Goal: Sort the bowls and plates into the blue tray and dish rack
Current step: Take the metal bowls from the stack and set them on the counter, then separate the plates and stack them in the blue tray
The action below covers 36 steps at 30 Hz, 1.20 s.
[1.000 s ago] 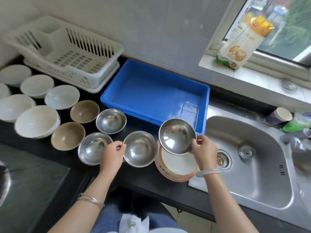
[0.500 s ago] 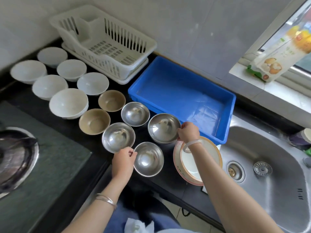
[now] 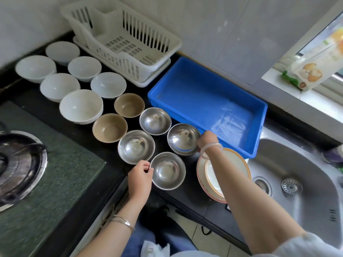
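Four steel bowls sit in a cluster near the front edge of the black surface (image 3: 55,112). All are round, shallow, polished and reflective, with thin rolled rims. The right hand (image 3: 207,139) pinches the right rim of the steel bowl nearest the tray (image 3: 182,139); its fingers are closed on that rim, and the bowl rests on or just above the surface, I cannot tell which. The left hand (image 3: 140,174) has its fingers curled shut on the left rim of the front steel bowl (image 3: 168,170), which sits at the front edge. The other two steel bowls (image 3: 136,146) lie just behind and left, close together.

Two tan bowls (image 3: 109,127), matte, stand left of the steel ones. Six white bowls (image 3: 80,106), glossy and deeper, fill the left rear of the surface. A stack of plates (image 3: 209,179), white centres with an orange-pink rim, lies at the right end of the surface, partly under the right forearm.

The blue tray (image 3: 209,101), a rectangular plastic one with smooth walls, stands along the back edge with nothing in it. The dish rack (image 3: 122,39), white slotted plastic on a drip tray, is at the back edge left of the tray, likewise unloaded.

A steel sink (image 3: 300,173) adjoins the right end of the surface; a gas hob (image 3: 20,160) with green glass lies at the left. Pale tiled wall behind; a carton (image 3: 310,71) stands on the window sill.
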Tool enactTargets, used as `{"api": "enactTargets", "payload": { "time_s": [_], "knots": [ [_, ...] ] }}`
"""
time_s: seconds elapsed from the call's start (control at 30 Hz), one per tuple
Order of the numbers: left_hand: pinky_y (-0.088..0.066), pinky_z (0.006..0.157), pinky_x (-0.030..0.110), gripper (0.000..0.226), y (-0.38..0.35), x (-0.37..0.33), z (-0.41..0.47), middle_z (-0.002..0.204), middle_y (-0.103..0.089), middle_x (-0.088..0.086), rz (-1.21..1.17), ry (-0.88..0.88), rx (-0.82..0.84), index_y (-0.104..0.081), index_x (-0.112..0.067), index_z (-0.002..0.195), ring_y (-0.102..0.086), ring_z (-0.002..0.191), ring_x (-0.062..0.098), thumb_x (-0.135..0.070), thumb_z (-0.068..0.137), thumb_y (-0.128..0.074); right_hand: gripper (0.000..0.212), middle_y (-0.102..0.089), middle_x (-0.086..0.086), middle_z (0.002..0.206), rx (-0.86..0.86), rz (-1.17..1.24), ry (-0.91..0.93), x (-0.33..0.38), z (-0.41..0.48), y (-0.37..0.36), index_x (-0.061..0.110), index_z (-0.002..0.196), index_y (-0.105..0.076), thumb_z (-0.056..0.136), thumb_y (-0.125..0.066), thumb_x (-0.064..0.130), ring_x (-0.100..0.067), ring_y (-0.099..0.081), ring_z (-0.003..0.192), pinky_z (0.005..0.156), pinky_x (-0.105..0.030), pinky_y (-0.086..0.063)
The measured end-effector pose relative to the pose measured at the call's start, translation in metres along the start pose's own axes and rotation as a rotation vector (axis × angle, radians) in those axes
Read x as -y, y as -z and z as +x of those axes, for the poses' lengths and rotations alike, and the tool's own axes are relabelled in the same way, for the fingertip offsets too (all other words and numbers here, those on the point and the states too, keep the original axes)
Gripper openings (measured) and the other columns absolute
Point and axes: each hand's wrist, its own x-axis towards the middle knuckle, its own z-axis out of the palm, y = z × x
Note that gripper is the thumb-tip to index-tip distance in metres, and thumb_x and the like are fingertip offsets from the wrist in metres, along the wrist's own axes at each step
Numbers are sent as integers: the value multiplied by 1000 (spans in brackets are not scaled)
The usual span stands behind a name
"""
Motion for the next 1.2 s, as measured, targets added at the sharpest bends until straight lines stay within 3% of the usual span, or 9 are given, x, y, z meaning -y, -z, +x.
{"api": "enactTargets", "payload": {
  "time_s": [0.13, 0.27, 0.43, 0.57, 0.67, 0.83, 0.93, 1.0, 1.2],
  "knots": [
    [-43, 60, 24, 5, -4, -2, 0, 79, -61, -7, -43, 37, -28, -62, -15, 88, -58, 73, 14, -12, 86, -60, 20, -57, -14, 80, -14, 8, 12, 0, 2, -2, 0, 89, -62, 84, -42, -1, -29, -51, 67, 56, -27, -38],
    [-42, 57, 23, 9, -5, -2, -1, 75, -59, -10, -54, 41, -46, -59, -19, 81, -60, 72, 16, -11, 85, -61, 15, -53, -12, 75, -15, 19, 26, 0, 4, 0, 4, 75, -52, 85, -43, 1, -22, -42, 55, 44, -24, -27],
    [-43, 60, 25, 10, -7, -2, -1, 78, -61, -8, -70, 37, -71, -58, -20, 81, -57, 69, 9, -12, 85, -61, 20, -45, -6, 62, -11, 50, 53, -3, 5, -2, 7, 66, -45, 86, -42, 6, -26, -44, 59, 45, -25, -26],
    [-42, 60, 22, 6, -6, -2, 0, 87, -66, -2, -64, 18, -71, -62, -17, 88, -56, 70, 6, -12, 86, -61, 21, -50, -10, 73, -23, 85, 93, -4, 3, -4, 7, 66, -46, 86, -44, 10, -28, -44, 65, 45, -26, -25],
    [-42, 70, 24, 15, -3, -5, 0, 99, -68, 1, -13, 0, -30, -65, -14, 101, -58, 83, 13, -14, 88, -58, 24, -49, -9, 70, -56, 97, 128, -9, -3, -1, 12, 61, -42, 85, -43, 10, -30, -45, 67, 47, -25, -26],
    [-48, 84, 31, 29, 11, -17, 0, 117, -65, 2, 176, -77, 37, -61, -14, 119, -61, 103, 20, -22, 91, -53, 26, -67, -22, 93, -268, 114, 263, -25, -26, 9, -1, 101, -64, 90, -42, 10, -41, -61, 90, 71, -38, -50],
    [-49, 87, 36, 28, 12, -31, -2, 112, -67, 3, 253, -178, 57, -61, -14, 116, -62, 102, 23, -21, 91, -52, 24, -71, -15, 97, -403, 195, 282, -54, -40, 14, 8, 105, -66, 92, -45, 11, -32, -63, 85, 65, -32, -43],
    [-48, 81, 32, 26, 6, -44, -3, 109, -68, 3, 242, -221, 109, -62, -15, 114, -62, 95, 20, -19, 91, -51, 26, -70, -11, 107, -459, 248, 227, -80, -48, 17, 12, 113, -63, 92, -47, 13, -30, -63, 96, 72, -27, -40],
    [-42, 84, 23, 32, -43, -83, -12, 119, -65, 1, 219, -317, 386, -59, -15, 123, -62, 104, 15, -25, 93, -52, 33, -62, -18, 117, -481, 281, 36, -150, -65, 10, 3, 119, -57, 86, -54, 7, -35, -54, 110, 88, -36, -40]
  ]
}}
